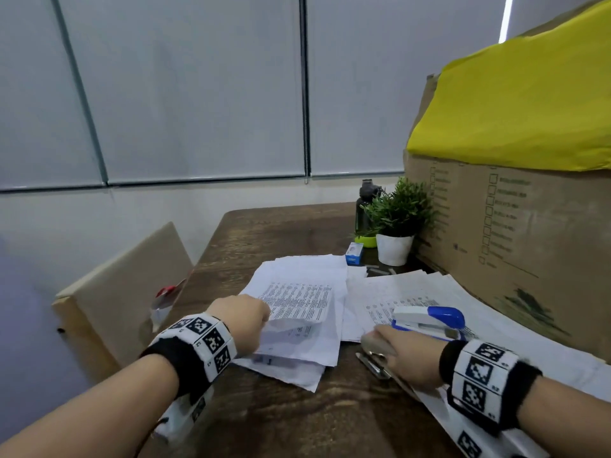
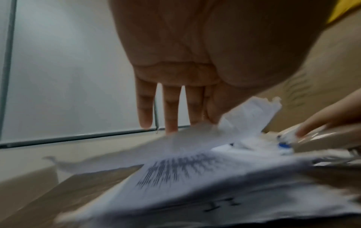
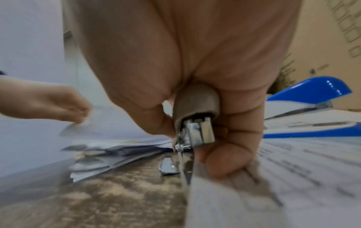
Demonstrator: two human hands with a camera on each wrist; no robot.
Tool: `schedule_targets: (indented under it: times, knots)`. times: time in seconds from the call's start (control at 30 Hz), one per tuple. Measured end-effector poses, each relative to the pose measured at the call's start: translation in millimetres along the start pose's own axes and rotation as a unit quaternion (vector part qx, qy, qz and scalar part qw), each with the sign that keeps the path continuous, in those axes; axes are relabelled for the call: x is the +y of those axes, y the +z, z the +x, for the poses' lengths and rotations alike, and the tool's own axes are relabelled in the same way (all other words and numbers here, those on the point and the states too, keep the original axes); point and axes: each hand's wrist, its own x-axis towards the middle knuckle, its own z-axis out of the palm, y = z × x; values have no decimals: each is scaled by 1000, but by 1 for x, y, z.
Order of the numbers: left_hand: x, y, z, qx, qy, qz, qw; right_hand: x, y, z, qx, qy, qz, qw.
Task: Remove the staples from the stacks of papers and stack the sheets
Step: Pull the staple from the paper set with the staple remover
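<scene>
My left hand pinches one printed sheet between thumb and fingers, and the sheet curls up over the loose pile of sheets at mid-table. The left wrist view shows that sheet's crumpled corner under my fingers. My right hand grips a grey staple remover, whose metal jaws sit at the near corner of the stack of papers on the right. That stack lies under my right fingers.
A blue-and-white stapler lies on the right stack. Behind it stand a large cardboard box topped with yellow paper, a potted plant, a dark bottle and a small blue box. A beige chair stands left of the wooden table.
</scene>
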Motion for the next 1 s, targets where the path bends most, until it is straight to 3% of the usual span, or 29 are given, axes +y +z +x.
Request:
schedule_targets:
  times: [0.1,0.17,0.23,0.3,0.4,0.47,0.53,0.7,0.77,0.83,0.9,1.0]
  knots:
    - [-15,-1,-38,-66,65,-46,995,-6,-4,-6,19,32,-14,999]
    - [-21,0,-66,-149,105,-83,980,-7,-8,-9,60,40,62,995]
    - [-26,-1,-88,-216,120,-187,951,-10,-10,-12,113,29,128,985]
    - [-33,3,-102,-210,105,-273,933,-16,-12,-17,156,-1,164,974]
    - [-36,25,-111,-145,53,-174,973,-34,-14,-31,192,-46,170,965]
    - [-27,37,-123,-178,60,-88,978,-50,-13,-40,181,-68,151,970]
    - [-16,42,-139,-234,83,-62,967,-66,-8,-48,151,-84,131,976]
    - [-14,40,-169,-223,153,-149,951,-98,20,-57,89,-97,79,988]
    - [-22,42,-170,-195,125,-163,959,-113,29,-58,73,-123,47,989]
    - [-35,48,-167,-176,86,-93,976,-128,37,-59,43,-147,40,987]
    - [-50,60,-161,-189,47,-15,981,-141,44,-56,21,-163,48,985]
    - [-66,76,-155,-221,12,-15,975,-158,49,-48,19,-163,51,985]
